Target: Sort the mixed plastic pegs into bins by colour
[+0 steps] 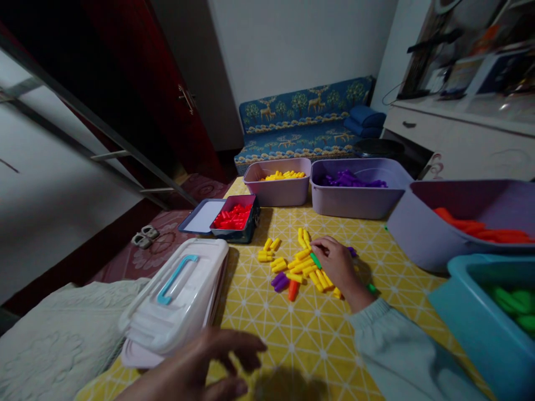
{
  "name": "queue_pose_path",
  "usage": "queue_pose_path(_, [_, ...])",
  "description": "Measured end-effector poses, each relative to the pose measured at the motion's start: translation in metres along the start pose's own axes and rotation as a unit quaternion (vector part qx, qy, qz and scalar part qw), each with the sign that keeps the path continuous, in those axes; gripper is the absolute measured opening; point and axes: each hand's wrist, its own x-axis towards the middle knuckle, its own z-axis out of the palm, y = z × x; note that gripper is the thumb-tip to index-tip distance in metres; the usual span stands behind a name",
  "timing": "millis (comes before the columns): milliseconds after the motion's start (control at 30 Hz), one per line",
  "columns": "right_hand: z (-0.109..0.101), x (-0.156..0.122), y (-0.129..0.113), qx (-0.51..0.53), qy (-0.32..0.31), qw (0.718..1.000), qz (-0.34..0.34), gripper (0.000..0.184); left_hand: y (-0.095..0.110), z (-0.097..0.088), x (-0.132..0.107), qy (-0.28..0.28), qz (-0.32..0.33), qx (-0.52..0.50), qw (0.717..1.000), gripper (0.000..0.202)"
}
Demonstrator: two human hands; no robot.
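Over a pile of small yellow plastic cylinders (301, 264) on the table, my right hand (334, 262) is closed, thumb and fingers pinched together. A green plastic cylinder (315, 260) lies right below its fingertips; whether they grip it or another piece is hidden. Purple cylinders (280, 282) and an orange cylinder (293, 290) rest at the pile's near left side. Smaller groups of yellow cylinders (265, 255) lie further left. My left hand (217, 362) hovers low at the front, fingers apart and slightly bent, holding nothing.
Behind the pile stand a bin of yellow pieces (278, 194) and a bin of purple pieces (355, 201). To the right are an orange-filled bin (430, 245) and a teal bin (468, 301) with green pieces. An open tin (246, 234) holds red pieces; white lids (184, 289) lie left.
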Motion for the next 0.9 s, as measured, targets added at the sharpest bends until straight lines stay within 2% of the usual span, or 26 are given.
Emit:
queue_pose_path(67, [0.0, -0.001, -0.002, 0.007, 0.001, 1.0, 0.001, 0.015, 0.009, 0.002, 0.053, 0.063, 0.034, 0.049, 0.996, 0.036])
queue_pose_path(133, [0.0, -0.001, -0.005, 0.028, 0.009, 0.999, 0.014, 0.016, 0.005, 0.015, 0.101, 0.14, 0.053, 0.122, 0.981, 0.05])
queue_pose_path(167, [-0.001, 0.0, -0.008, 0.044, 0.019, 0.998, 0.028, 0.017, 0.0, 0.023, 0.121, 0.161, 0.051, 0.151, 0.974, 0.063])
queue_pose_path(233, [-0.007, 0.004, -0.012, 0.072, 0.053, 0.994, 0.061, 0.02, -0.013, 0.039, 0.151, 0.176, 0.056, 0.18, 0.966, 0.087])
queue_pose_path(300, [-0.021, 0.011, -0.015, 0.069, 0.079, 0.991, 0.082, 0.024, -0.024, 0.052, 0.17, 0.189, 0.037, 0.196, 0.961, 0.098])
queue_pose_path(367, [-0.04, 0.019, -0.012, 0.006, 0.051, 0.994, 0.096, 0.025, -0.031, 0.058, 0.179, 0.199, 0.013, 0.199, 0.96, 0.1])
queue_pose_path(433, [-0.063, 0.025, -0.004, -0.115, -0.026, 0.985, 0.124, 0.029, -0.033, 0.062, 0.183, 0.209, 0.001, 0.198, 0.958, 0.097])
queue_pose_path(533, [-0.088, 0.026, 0.007, -0.277, -0.123, 0.94, 0.155, 0.051, -0.034, 0.064, 0.183, 0.229, 0.013, 0.193, 0.954, 0.089])
queue_pose_path(600, [-0.091, 0.023, 0.009, -0.309, -0.173, 0.921, 0.159, 0.056, -0.033, 0.066, 0.183, 0.235, 0.033, 0.182, 0.954, 0.082])
queue_pose_path(700, [-0.072, 0.015, -0.002, -0.273, -0.21, 0.929, 0.137, 0.047, -0.032, 0.069, 0.184, 0.225, 0.067, 0.162, 0.958, 0.077])
queue_pose_path(800, [-0.039, 0.007, -0.023, -0.183, -0.202, 0.958, 0.087, 0.039, -0.03, 0.07, 0.185, 0.211, 0.096, 0.151, 0.961, 0.079])
queue_pose_path(900, [-0.017, 0.004, -0.039, -0.077, -0.193, 0.975, 0.08, 0.041, -0.031, 0.07, 0.186, 0.214, 0.103, 0.141, 0.961, 0.081])
